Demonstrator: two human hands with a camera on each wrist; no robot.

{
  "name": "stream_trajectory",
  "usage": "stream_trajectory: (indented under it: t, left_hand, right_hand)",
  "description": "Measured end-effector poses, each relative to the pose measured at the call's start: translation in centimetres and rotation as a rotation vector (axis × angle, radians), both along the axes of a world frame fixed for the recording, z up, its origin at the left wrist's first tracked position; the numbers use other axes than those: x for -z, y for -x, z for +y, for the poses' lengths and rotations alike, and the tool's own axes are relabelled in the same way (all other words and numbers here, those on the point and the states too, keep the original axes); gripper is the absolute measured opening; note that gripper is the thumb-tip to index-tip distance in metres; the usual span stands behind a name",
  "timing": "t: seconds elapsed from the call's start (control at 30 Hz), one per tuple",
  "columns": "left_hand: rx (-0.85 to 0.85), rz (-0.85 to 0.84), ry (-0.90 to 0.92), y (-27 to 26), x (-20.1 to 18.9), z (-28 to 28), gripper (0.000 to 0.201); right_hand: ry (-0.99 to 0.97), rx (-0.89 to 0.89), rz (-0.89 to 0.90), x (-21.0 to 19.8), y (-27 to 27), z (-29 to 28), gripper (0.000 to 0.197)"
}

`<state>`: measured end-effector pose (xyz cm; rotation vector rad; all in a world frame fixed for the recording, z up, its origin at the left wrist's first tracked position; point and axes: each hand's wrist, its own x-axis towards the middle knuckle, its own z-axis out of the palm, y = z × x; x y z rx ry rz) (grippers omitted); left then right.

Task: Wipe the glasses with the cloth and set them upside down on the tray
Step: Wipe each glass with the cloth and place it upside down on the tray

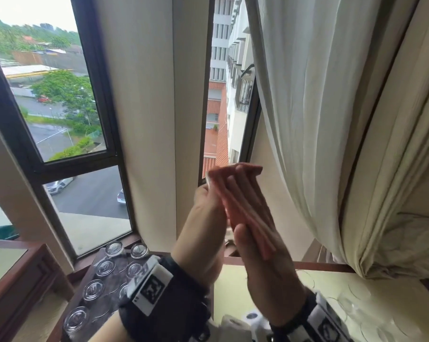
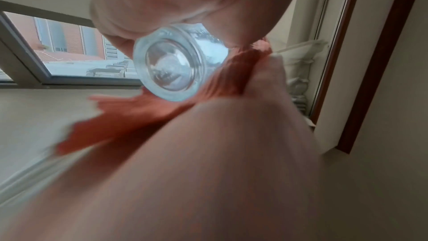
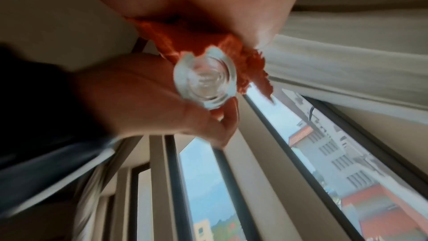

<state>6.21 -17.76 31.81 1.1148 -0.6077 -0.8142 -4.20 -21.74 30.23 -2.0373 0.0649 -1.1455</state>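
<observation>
Glass (image 2: 171, 65) in curled grip of left hand (image 1: 203, 218); right hand (image 1: 258, 245) flat against it, cloth (image 2: 129, 114) between

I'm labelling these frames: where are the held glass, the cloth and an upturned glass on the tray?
held glass (image 2: 172, 65): left wrist view, on its thick base.
cloth (image 3: 171, 34): right wrist view, on an orange fold.
upturned glass (image 1: 105, 267): head view, on its base.
</observation>
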Motion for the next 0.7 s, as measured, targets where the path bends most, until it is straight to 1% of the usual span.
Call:
stream_trajectory:
  t: [0.03,0.1,0.17,0.2,0.27,0.33,0.37,0.43,0.47,0.5,0.53,0.6,0.63,0.67,0.7]
  left_hand:
    - [-0.009,0.022,0.018,-0.5,-0.7,0.2,0.065]
    - [-0.006,0.025,0.025,-1.3,-1.9,1.0,0.058]
    - [0.032,-0.046,0.010,-1.5,-2.6,1.8,0.054]
    - [0.077,-0.117,-0.002,-1.4,-2.3,1.9,0.057]
    - [0.139,-0.175,-0.007,-0.8,-1.5,2.1,0.072]
    - [0.133,-0.191,-0.024,0.4,-0.6,2.3,0.079]
    - [0.124,-0.209,-0.022,1.1,-0.3,2.3,0.077]
    - [0.115,-0.215,-0.013,2.2,-0.2,2.3,0.068]
    - [0.105,-0.209,-0.006,2.5,-0.1,2.3,0.068]
    - [0.095,-0.208,-0.014,2.4,0.2,2.0,0.071]
    - [0.089,-0.215,-0.036,2.2,0.4,1.7,0.076]
    - [0.047,-0.207,-0.043,1.4,-0.1,1.7,0.080]
    - [0.031,-0.197,-0.035,0.8,-0.6,1.9,0.081]
    - [0.010,-0.193,-0.019,0.1,-0.8,1.9,0.082]
    - [-0.013,-0.192,0.006,-0.5,-1.1,1.9,0.081]
  right_hand:
    - [0.013,-0.034,0.004,0.8,0.2,0.3,0.049]
    - [-0.038,-0.072,-0.012,2.9,0.8,1.0,0.050]
    - [-0.126,-0.003,-0.011,4.6,1.2,1.6,0.050]
    - [-0.216,0.026,-0.012,4.6,1.1,1.9,0.055]
    - [-0.423,0.028,-0.023,3.9,0.8,1.4,0.074]
    - [-0.477,0.030,-0.054,2.2,0.8,0.0,0.081]
    - [-0.471,0.056,-0.064,1.3,1.0,-0.6,0.083]
    - [-0.440,0.092,-0.020,-0.4,1.1,-1.2,0.091]
    - [-0.405,0.105,-0.027,-0.9,1.0,-1.3,0.088]
    - [-0.333,0.112,-0.067,-1.2,0.9,-1.0,0.080]
    - [-0.221,0.107,-0.097,-1.4,0.7,-0.4,0.074]
    - [0.000,0.094,-0.107,-0.1,0.4,0.7,0.063]
    - [0.039,0.080,-0.090,1.3,0.6,0.8,0.057]
    - [-0.004,0.071,-0.050,2.7,0.9,1.2,0.053]
    - [-0.124,0.077,0.007,3.8,1.3,1.5,0.056]
